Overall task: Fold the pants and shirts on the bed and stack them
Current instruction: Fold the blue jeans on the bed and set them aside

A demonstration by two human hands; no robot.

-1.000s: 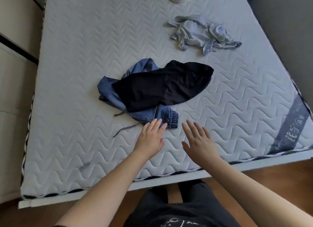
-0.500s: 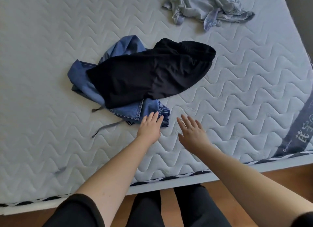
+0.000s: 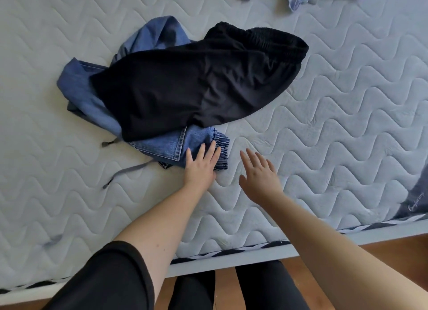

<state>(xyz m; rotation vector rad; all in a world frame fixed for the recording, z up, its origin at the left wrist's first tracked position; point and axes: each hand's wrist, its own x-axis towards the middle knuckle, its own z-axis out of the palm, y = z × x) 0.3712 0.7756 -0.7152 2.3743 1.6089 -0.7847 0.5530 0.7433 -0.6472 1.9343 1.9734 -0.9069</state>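
Both hands (image 3: pixel 201 166) (image 3: pixel 259 175) outstretched, fingers (image 3: pixel 209 151) straight

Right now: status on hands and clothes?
Left hand open, fingers on denim pants. Right hand open, above mattress. Black garment covers the denim.

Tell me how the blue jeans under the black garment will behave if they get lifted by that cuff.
The blue jeans look soft and crumpled, so they would probably hang limp, not stay flat. The black garment lies across them and would likely slide off or drag along. The loose drawstring may dangle. The left hand rests on the cuff with straight fingers.
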